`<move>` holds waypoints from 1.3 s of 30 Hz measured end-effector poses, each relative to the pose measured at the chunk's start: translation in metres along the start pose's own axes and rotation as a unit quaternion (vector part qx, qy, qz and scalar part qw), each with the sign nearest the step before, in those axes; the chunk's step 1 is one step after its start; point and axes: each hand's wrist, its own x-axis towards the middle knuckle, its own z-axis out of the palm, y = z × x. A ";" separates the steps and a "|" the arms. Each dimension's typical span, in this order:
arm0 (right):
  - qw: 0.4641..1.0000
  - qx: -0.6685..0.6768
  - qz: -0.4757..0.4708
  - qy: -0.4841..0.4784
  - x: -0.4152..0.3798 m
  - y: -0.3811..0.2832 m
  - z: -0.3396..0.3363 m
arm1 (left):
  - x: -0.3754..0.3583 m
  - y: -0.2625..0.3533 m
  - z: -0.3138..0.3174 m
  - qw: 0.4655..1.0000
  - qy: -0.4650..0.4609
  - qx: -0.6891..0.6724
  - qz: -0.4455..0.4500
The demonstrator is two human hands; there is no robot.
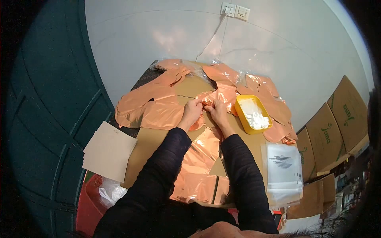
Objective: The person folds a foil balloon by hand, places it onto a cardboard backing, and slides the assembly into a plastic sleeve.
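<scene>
Both hands meet over the middle of the table, fingers pinched close together on a shiny copper-coloured foil balloon [207, 96]. My left hand [192, 112] grips its edge from the left, and my right hand [218, 112] grips it just to the right. The fingertips are partly hidden by the crumpled foil. Flat foil balloons [160, 113] of the same colour lie to the left of my hands. Another flat foil piece [202, 152] rests between my forearms. A yellow tub [239, 109] holding something white stands right of my right hand.
Cardboard sheets [108, 144] lie at the table's left edge, above a red bin [89, 202]. Clear printed plastic bags [282, 170] are stacked at the right. More foil balloons [274, 109] spread along the back right. Cardboard boxes [329, 131] stand beyond the table.
</scene>
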 end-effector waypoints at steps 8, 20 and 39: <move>0.995 0.082 0.055 0.028 0.001 -0.004 -0.005 | -0.002 0.003 -0.001 1.000 0.001 0.020 0.012; 0.995 0.064 0.025 0.077 0.002 0.009 0.003 | -0.004 0.005 -0.001 0.999 0.012 0.039 -0.007; 0.992 -0.027 -0.100 0.073 -0.005 -0.002 0.009 | 0.001 -0.004 0.000 0.999 0.021 0.044 0.020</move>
